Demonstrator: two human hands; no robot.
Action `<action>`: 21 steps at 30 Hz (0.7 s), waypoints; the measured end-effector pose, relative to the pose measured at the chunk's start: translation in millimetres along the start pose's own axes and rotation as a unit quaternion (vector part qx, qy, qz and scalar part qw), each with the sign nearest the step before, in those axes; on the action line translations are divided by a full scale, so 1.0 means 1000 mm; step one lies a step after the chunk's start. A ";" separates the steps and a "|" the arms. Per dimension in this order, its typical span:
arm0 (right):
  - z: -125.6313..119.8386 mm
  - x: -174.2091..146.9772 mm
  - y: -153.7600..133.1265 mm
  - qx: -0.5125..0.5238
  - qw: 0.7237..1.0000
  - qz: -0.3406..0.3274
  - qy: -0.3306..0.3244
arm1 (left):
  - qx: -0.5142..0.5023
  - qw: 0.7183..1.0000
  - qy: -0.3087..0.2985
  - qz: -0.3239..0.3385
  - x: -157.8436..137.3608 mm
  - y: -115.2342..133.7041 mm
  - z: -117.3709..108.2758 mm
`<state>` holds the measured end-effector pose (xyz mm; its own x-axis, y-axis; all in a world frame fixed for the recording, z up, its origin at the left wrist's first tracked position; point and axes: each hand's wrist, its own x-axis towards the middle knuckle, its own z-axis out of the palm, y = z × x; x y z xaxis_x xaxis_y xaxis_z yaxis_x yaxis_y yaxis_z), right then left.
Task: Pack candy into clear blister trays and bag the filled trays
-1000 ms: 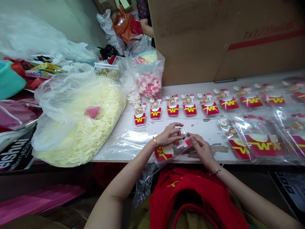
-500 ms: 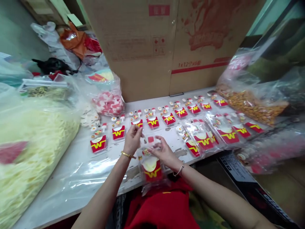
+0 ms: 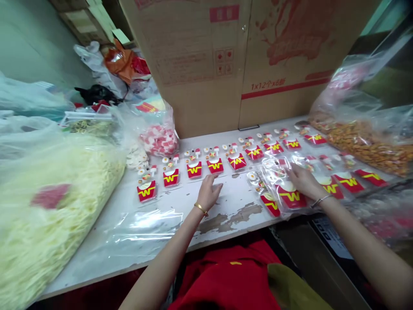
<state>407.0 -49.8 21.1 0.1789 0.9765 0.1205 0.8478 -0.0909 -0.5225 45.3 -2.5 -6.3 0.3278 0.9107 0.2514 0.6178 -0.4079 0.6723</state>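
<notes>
Packet (image 3: 288,191) near front edge of surface (image 3: 238,196), long axis roughly front-to-back | right hand (image 3: 302,181) nearer, touching; pinch unclear | left hand (image 3: 209,192) leftward, loosely spread, empty

Packet (image 3: 291,198) partly hidden by right hand (image 3: 302,181), carton (image 3: 209,103) cropped

Cool, rather dim indoor light, its source out of view. Hard white streaks glare off the film (image 3: 145,230) on the tabletop (image 3: 232,189); smaller glints catch the packets (image 3: 292,196). Under the tabletop it is dark. The carton (image 3: 206,103) looks fairly clear; wide-angle stretch and blur soften both sides.
</notes>
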 end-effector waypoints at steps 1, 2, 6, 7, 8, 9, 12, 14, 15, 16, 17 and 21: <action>0.002 -0.002 0.002 -0.038 0.999 -0.019 0.011 | 0.052 0.999 -0.005 0.013 0.006 -0.003 0.000; 0.003 -0.005 0.000 -0.085 0.995 -0.035 0.027 | 0.103 0.994 -0.015 0.022 0.013 -0.004 0.001; -0.006 -0.013 -0.026 -0.221 0.968 -0.069 0.096 | 0.252 0.964 -0.079 0.037 0.042 0.000 0.006; -0.009 -0.015 -0.037 -0.230 0.964 -0.089 0.102 | 0.274 0.956 -0.095 0.039 0.044 0.002 0.007; -0.010 -0.017 -0.049 -0.228 0.962 -0.116 0.099 | 0.287 0.951 -0.109 0.043 0.041 0.004 0.007; -0.010 -0.020 -0.060 -0.217 0.961 -0.151 0.086 | 0.292 0.947 -0.121 0.051 0.035 0.005 0.006; 0.006 -0.029 -0.094 -0.173 0.948 -0.269 -0.004 | 0.273 0.944 -0.158 0.097 -0.009 0.008 -0.005; 0.027 -0.036 -0.113 -0.163 0.921 -0.345 -0.083 | 0.246 0.944 -0.183 0.125 -0.049 0.009 -0.018; 0.040 -0.038 -0.122 -0.161 0.902 -0.383 -0.120 | 0.231 0.945 -0.191 0.130 -0.069 0.010 -0.026; 0.053 -0.040 -0.131 -0.159 0.881 -0.419 -0.153 | 0.214 0.949 -0.192 0.127 -0.088 0.010 -0.035; 0.066 -0.041 -0.140 -0.154 0.859 -0.453 -0.182 | 0.196 0.955 -0.187 0.119 -0.104 0.010 -0.045; 0.110 -0.035 -0.174 -0.114 0.791 -0.545 -0.253 | 0.135 0.986 -0.100 0.015 -0.145 -0.009 -0.091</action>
<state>198.2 -47.1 15.5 -0.8945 0.4469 0.0113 0.4389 0.8827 -0.1681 -72.7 -125.1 14.2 0.4670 0.8777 0.1072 0.7643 -0.4617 0.4502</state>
